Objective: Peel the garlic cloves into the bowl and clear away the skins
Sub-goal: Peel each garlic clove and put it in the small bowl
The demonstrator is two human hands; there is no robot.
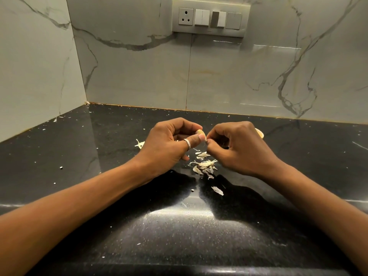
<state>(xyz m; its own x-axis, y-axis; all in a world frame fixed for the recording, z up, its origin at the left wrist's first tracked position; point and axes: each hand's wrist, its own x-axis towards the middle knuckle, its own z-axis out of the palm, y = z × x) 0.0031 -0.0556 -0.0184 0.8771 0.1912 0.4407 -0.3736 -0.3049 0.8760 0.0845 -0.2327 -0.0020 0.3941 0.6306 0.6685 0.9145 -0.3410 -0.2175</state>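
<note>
Head view: your left grip [169, 145] pinched garlic clove [200, 133], likely slick; right grip [239, 148] nipped clove tip; skins [204, 166] below clove looked papery.

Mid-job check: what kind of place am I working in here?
Most likely a home kitchen corner: a polished black stone countertop, marble-look wall tiles with a socket-and-switch panel, and garlic skins scattered below the garlic clove the left hand holds.
</note>
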